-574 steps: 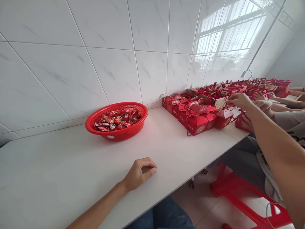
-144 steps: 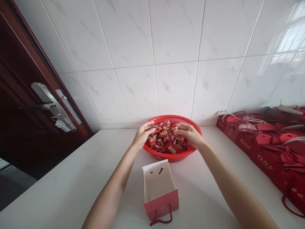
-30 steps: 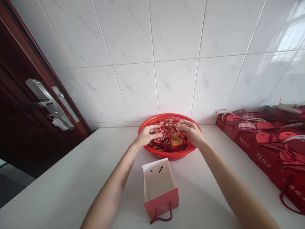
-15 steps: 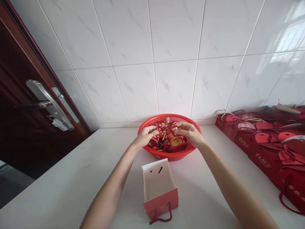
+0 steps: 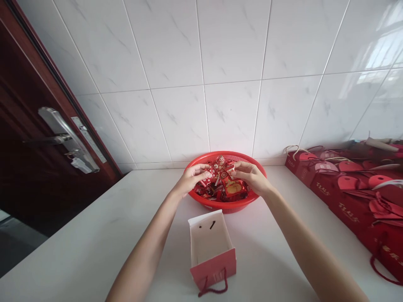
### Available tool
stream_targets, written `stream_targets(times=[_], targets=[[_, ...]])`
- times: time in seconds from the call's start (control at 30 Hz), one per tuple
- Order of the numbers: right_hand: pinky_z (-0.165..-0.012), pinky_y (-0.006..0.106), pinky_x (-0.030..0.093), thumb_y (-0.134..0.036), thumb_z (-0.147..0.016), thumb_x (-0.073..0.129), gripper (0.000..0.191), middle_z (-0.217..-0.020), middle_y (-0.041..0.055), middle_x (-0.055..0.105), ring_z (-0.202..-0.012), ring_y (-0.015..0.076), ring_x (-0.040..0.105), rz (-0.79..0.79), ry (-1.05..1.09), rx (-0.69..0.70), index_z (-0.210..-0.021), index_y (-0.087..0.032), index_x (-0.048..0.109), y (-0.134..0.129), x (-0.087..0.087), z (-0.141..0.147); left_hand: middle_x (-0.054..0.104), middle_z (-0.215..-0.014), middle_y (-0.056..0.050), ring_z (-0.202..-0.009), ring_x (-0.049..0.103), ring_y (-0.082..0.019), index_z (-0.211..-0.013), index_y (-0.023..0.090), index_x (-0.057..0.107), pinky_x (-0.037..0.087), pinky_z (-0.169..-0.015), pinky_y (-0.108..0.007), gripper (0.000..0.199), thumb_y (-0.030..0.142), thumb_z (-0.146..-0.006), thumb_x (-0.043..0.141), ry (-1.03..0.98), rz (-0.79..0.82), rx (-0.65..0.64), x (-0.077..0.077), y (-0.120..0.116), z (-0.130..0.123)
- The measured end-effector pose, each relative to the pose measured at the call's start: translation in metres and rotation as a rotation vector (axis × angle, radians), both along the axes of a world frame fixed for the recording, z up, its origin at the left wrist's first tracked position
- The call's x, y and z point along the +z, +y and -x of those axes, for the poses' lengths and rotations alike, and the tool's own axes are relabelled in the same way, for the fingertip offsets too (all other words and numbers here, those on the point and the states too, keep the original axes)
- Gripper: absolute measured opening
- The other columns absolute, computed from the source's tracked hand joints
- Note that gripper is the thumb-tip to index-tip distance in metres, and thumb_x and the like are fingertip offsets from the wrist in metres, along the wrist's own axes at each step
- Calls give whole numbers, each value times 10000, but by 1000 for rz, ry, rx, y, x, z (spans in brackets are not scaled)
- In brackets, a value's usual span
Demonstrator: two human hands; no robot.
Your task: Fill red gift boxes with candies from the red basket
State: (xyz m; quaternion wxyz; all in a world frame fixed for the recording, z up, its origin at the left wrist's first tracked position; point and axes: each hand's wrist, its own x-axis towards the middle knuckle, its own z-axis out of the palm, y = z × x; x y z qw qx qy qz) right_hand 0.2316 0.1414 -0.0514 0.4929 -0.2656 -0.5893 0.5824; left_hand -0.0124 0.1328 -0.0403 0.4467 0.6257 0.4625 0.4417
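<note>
A red plastic basket (image 5: 226,205) full of red-wrapped candies (image 5: 234,188) stands against the tiled wall. My left hand (image 5: 187,180) reaches over its left side, thumb and fingers closed on a red wrapped candy (image 5: 207,178) with white dots. On the other side my right hand (image 5: 252,178) pinches a small red-and-white wrapped candy (image 5: 230,169); its fingers partly cover it. Nearer to me, between my forearms, sits a small pink gift box (image 5: 214,268) with its top open. It has a dark red cord handle, and its pale inside shows two dark slots and no candy.
Several red gift boxes (image 5: 336,205) with cord handles stand packed together along the right side of the white table (image 5: 126,222). A dark red door (image 5: 28,159) with a metal handle (image 5: 67,138) is at the left.
Both hands stay over the basket with almost no movement. My left fingers have shifted slightly to the right around the dotted candy. The view has tilted a little.
</note>
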Motion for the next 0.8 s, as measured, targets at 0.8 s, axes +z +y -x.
stream_targets(times=[0.8], targets=[[-766, 299, 526, -322, -620, 873, 286, -812, -9, 694, -754, 143, 645, 16, 13, 11, -787, -186, 685, -2, 5, 1, 682, -1203, -24, -1048, 648, -202, -860, 237, 774, 491, -917, -287, 71, 223, -797, 745, 772, -117, -527, 81, -125, -2]])
